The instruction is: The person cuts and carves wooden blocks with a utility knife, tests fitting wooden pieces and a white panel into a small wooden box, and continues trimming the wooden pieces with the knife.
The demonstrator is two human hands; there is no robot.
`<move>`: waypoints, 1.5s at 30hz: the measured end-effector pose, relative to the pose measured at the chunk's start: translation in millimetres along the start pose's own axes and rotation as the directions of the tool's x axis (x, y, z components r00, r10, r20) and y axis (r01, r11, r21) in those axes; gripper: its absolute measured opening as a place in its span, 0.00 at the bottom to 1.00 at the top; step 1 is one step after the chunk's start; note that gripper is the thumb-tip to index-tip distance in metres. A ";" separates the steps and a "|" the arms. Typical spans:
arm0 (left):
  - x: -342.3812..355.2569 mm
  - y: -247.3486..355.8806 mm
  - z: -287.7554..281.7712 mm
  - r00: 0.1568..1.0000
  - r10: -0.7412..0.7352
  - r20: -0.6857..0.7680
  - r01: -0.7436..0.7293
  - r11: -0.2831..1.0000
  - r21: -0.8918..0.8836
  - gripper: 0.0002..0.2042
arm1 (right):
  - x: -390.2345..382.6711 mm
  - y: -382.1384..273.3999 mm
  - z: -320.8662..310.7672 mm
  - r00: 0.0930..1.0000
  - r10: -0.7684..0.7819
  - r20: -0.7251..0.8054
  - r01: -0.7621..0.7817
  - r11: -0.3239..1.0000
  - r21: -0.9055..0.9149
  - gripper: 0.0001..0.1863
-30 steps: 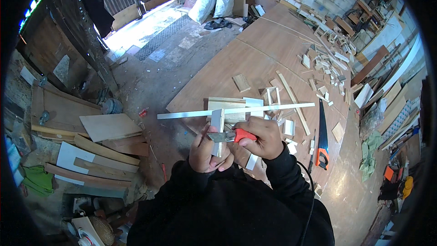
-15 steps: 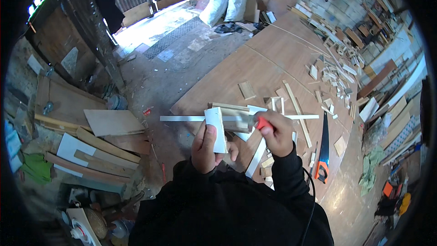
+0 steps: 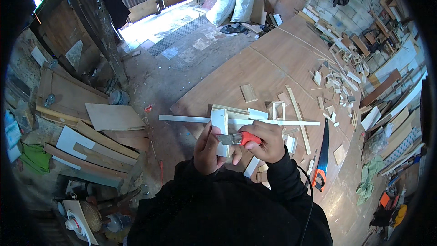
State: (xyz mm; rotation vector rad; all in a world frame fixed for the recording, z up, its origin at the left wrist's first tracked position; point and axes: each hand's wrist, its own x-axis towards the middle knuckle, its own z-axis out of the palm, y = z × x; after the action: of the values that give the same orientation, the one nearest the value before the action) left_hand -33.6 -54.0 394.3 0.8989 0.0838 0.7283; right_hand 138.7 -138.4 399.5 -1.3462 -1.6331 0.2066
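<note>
My left hand is closed round a short wooden block with a white face, holding it upright before my chest. In my right hand is a red-handled putty knife. Its flat metal blade points left and lies across the block's white face, close to my left thumb. Beyond the block, a long white strip runs sideways over the edge of the wooden worktop. Grooved wooden pieces lie under and behind that strip.
To the right on the worktop rests a handsaw with an orange and black handle. Small wood offcuts pile up at the far right. Boards lean at the left, and white sacks stand at the back. A black cable hangs by my right arm.
The putty knife has come left and nearer to me, from beside the block onto its white face. The block is now straighter and faces me more; my left hand still holds it.
</note>
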 end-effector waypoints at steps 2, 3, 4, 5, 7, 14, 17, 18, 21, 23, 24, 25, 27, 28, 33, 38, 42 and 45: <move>3.3 -3.1 -1.0 0.999 0.016 0.039 -0.015 1.000 -0.026 0.18 | -0.3 0.1 -1.1 1.000 -0.010 0.002 0.010 1.000 0.007 0.23; 5.0 -4.1 -3.9 0.995 0.005 0.098 0.007 0.993 -0.118 0.19 | -0.2 0.1 -2.4 1.000 -0.026 0.010 0.026 1.000 0.015 0.27; 6.2 -4.9 -5.1 0.988 -0.001 0.157 0.034 0.977 -0.208 0.20 | -1.7 1.3 -3.0 1.000 -0.024 0.005 0.024 1.000 0.015 0.27; 6.8 -6.2 -4.6 0.987 -0.005 0.160 0.039 0.977 -0.207 0.20 | -3.7 3.5 -2.8 0.999 -0.034 0.002 0.034 0.999 0.021 0.27; 8.4 -5.9 -0.8 0.979 -0.005 0.205 0.058 0.966 -0.252 0.21 | -6.4 6.5 -2.6 0.999 -0.042 -0.005 0.042 0.999 0.028 0.27; 5.1 -10.5 -3.8 0.975 -0.057 0.215 0.121 0.947 -0.298 0.19 | -4.5 7.2 -7.2 0.995 -0.101 0.004 0.101 0.990 -0.096 0.24; -14.8 -33.9 -15.0 0.977 -0.089 0.194 0.169 0.878 -0.449 0.18 | 1.8 25.7 8.9 0.981 -0.023 -0.191 -0.013 0.983 -0.183 0.21; -31.1 -59.4 -22.4 0.915 -0.312 0.257 0.360 0.918 -0.165 0.17 | 6.6 39.0 14.1 0.915 0.039 -0.401 -0.122 0.975 -0.184 0.20; -22.6 -61.2 -27.8 0.867 -0.393 0.306 0.408 0.913 0.016 0.16 | 33.1 66.4 -12.1 0.856 0.346 -0.385 -0.402 0.913 -0.072 0.15; 8.8 -39.5 -26.0 0.932 -0.083 0.354 0.181 0.950 -0.253 0.18 | 32.0 56.3 -16.6 0.886 0.302 -0.352 -0.330 0.944 -0.021 0.14; 9.2 -28.6 -24.8 0.939 0.071 0.338 0.069 0.920 -0.385 0.20 | 24.0 45.8 -13.3 0.907 0.273 -0.322 -0.274 0.961 0.043 0.14; 9.2 -15.4 -22.2 0.997 -0.026 -0.073 0.009 0.976 -0.219 0.20 | 22.5 36.3 -11.9 0.932 0.199 -0.301 -0.184 0.980 0.079 0.14; 16.7 3.0 -13.9 0.990 -0.034 -0.139 0.007 0.982 -0.191 0.22 | 7.8 26.3 -11.0 0.969 0.151 -0.195 -0.138 0.987 0.082 0.15; 18.2 7.0 -13.0 0.979 -0.055 -0.194 0.022 0.985 -0.170 0.24 | 3.3 19.0 -10.9 0.982 0.141 -0.123 -0.133 0.989 0.069 0.16; 17.5 8.6 -2.9 0.982 -0.056 -0.182 0.037 0.993 -0.108 0.23 | 6.1 8.1 2.5 1.000 0.025 -0.004 -0.025 0.997 0.066 0.19; 17.9 7.8 2.9 0.985 -0.066 -0.159 0.046 0.991 -0.125 0.24 | 3.8 7.8 8.8 1.000 -0.016 0.016 0.015 0.999 0.048 0.27; 17.7 6.5 0.9 0.996 -0.049 -0.080 0.036 0.986 -0.162 0.24 | 5.6 4.2 8.1 1.000 -0.013 0.008 0.013 0.999 0.030 0.27; 15.9 7.1 0.5 0.995 -0.059 -0.082 0.048 0.989 -0.137 0.24 | 2.8 6.7 5.7 1.000 -0.017 0.015 0.016 1.000 0.026 0.27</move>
State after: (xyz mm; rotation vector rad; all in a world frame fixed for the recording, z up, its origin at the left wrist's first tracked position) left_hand -25.2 -41.8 403.4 0.7339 0.1334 0.7141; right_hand 139.2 -131.1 393.7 -1.3142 -1.6486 0.2280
